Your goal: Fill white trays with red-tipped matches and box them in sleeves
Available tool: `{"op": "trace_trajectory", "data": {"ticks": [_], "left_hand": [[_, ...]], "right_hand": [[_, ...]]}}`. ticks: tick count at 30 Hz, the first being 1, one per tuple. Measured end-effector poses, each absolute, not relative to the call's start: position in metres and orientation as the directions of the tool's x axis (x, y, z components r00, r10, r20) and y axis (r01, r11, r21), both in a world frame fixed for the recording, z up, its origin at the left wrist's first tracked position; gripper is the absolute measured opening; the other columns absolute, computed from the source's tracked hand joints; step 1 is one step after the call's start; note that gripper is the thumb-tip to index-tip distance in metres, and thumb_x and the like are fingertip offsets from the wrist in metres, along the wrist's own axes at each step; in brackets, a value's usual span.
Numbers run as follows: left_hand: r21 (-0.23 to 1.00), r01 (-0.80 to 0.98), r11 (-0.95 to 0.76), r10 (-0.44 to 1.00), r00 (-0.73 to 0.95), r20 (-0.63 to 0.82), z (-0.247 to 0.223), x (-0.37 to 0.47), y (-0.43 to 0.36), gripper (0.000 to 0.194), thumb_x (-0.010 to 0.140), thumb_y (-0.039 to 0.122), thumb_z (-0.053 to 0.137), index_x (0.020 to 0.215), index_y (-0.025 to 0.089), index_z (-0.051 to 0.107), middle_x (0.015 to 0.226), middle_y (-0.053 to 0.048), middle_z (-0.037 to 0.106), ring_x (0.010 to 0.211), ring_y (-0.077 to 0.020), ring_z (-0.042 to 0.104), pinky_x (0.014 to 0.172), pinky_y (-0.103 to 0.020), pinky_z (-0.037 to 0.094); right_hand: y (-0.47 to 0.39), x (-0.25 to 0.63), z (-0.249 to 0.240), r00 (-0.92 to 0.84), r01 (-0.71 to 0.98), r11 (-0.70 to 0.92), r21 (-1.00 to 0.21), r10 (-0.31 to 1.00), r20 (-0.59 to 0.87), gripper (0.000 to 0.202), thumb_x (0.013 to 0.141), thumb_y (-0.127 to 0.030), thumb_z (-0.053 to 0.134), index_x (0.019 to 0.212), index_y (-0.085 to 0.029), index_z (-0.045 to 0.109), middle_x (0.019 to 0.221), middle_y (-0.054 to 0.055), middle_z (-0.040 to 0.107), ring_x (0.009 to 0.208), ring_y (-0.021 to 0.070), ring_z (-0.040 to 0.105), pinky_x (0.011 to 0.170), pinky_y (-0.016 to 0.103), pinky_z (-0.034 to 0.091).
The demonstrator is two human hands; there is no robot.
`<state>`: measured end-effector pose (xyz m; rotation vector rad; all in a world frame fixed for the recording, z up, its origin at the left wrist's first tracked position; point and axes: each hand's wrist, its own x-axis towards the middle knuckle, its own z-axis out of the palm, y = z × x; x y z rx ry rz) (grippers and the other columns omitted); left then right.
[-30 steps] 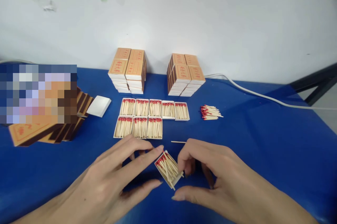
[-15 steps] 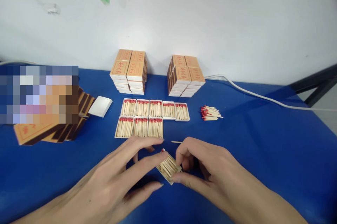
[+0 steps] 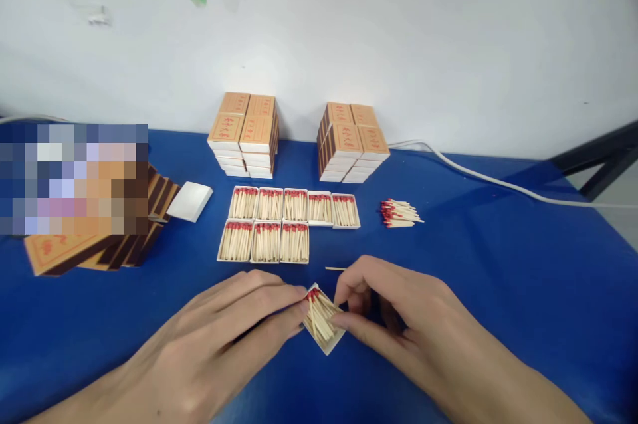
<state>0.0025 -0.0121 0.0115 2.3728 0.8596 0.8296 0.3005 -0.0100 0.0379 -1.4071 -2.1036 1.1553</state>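
Note:
A small white matchbox tray (image 3: 327,347) full of red-tipped matches (image 3: 321,318) is tilted diagonally between my hands, low in the middle of the head view. My left hand (image 3: 219,337) grips the tray's left side with its fingers drawn together. At the right rim, my right hand (image 3: 389,318) is closed, its thumb over the ends of the matches and its index finger curled by the edge. The thumb's exact contact is hard to make out. Inside the tray the matches lie slightly askew, with the bottom corner bare.
Filled matchbox trays (image 3: 269,205) stand in two rows beyond my hands. A loose match (image 3: 333,269) lies before them, with a match pile (image 3: 400,214) to the right. Stacked matchboxes (image 3: 248,135) line the wall. Left are a white tray (image 3: 190,201), more matchboxes (image 3: 64,248) and a blurred patch.
My left fingers have come together onto the tray's left side. The tray has turned slightly, and more red match heads show. My right thumb has moved up along the right side.

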Motion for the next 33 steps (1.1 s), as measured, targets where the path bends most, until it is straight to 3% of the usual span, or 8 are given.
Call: {"op": "trace_trajectory", "data": {"ticks": [7,12,17,21,25,30,33], "left_hand": [[0.534,0.414,-0.737,0.638,0.687,0.348,0.016,0.002,-0.012,0.048,0.118,0.001,0.055,0.155,0.025,0.074,0.142,-0.002,0.086,0.133,-0.0169,0.081,0.124,-0.030,0.067],[0.498,0.435,-0.750,0.623,0.717,0.312,0.019,0.007,-0.009,0.039,0.122,0.015,0.057,0.157,0.024,0.073,0.153,-0.005,0.083,0.142,-0.0197,0.080,0.126,-0.030,0.067],[0.366,0.466,-0.805,0.578,0.756,0.308,0.011,0.002,-0.014,0.042,0.126,0.017,0.053,0.163,0.022,0.071,0.169,-0.003,0.076,0.166,-0.0201,0.065,0.144,-0.037,0.050],[0.265,0.459,-0.848,0.526,0.790,0.315,0.009,-0.001,-0.012,0.042,0.126,0.018,0.054,0.165,0.022,0.070,0.174,0.001,0.072,0.170,-0.0183,0.060,0.147,-0.033,0.044],[0.181,0.411,-0.893,0.449,0.823,0.348,0.014,0.004,-0.005,0.041,0.124,0.021,0.062,0.163,0.018,0.072,0.170,-0.002,0.075,0.166,-0.0210,0.065,0.144,-0.034,0.048],[0.315,0.421,-0.850,0.516,0.786,0.341,0.015,0.009,-0.009,0.037,0.122,0.016,0.062,0.154,0.024,0.078,0.163,-0.003,0.080,0.160,-0.0211,0.070,0.139,-0.037,0.056],[0.372,0.443,-0.816,0.562,0.758,0.330,0.012,0.010,-0.014,0.041,0.118,0.009,0.061,0.151,0.027,0.079,0.154,-0.003,0.084,0.153,-0.0207,0.074,0.136,-0.036,0.058]], "right_hand": [[-0.010,0.299,0.035,-0.438,0.625,0.212,-0.752,0.892,-0.112,0.020,0.114,-0.025,0.082,0.102,-0.029,0.066,0.092,-0.006,0.074,0.073,0.0121,0.063,0.063,0.024,0.048],[-0.011,0.299,0.037,-0.470,0.614,0.236,-0.753,0.876,-0.109,0.017,0.113,-0.028,0.085,0.106,-0.029,0.069,0.097,-0.005,0.075,0.072,0.0125,0.063,0.060,0.025,0.048],[-0.010,0.300,0.037,-0.461,0.617,0.237,-0.750,0.881,-0.102,0.014,0.116,-0.029,0.079,0.108,-0.030,0.069,0.099,-0.005,0.076,0.075,0.0128,0.065,0.063,0.025,0.052],[-0.007,0.302,0.031,-0.384,0.685,0.313,-0.658,0.923,0.040,0.010,0.118,-0.020,0.072,0.120,-0.030,0.071,0.107,-0.002,0.074,0.085,0.0152,0.073,0.076,0.028,0.058],[-0.005,0.304,0.020,-0.372,0.749,0.381,-0.542,0.919,0.131,0.014,0.120,-0.019,0.067,0.128,-0.028,0.074,0.118,0.004,0.071,0.091,0.0182,0.078,0.080,0.034,0.062],[-0.006,0.303,0.017,-0.413,0.745,0.415,-0.523,0.902,0.127,0.015,0.122,-0.018,0.062,0.114,-0.026,0.072,0.115,0.005,0.069,0.095,0.0194,0.076,0.081,0.033,0.064],[-0.006,0.303,0.022,-0.375,0.708,0.384,-0.593,0.916,0.144,0.015,0.121,-0.017,0.063,0.115,-0.027,0.071,0.119,0.005,0.074,0.101,0.0190,0.078,0.085,0.031,0.065]]}}
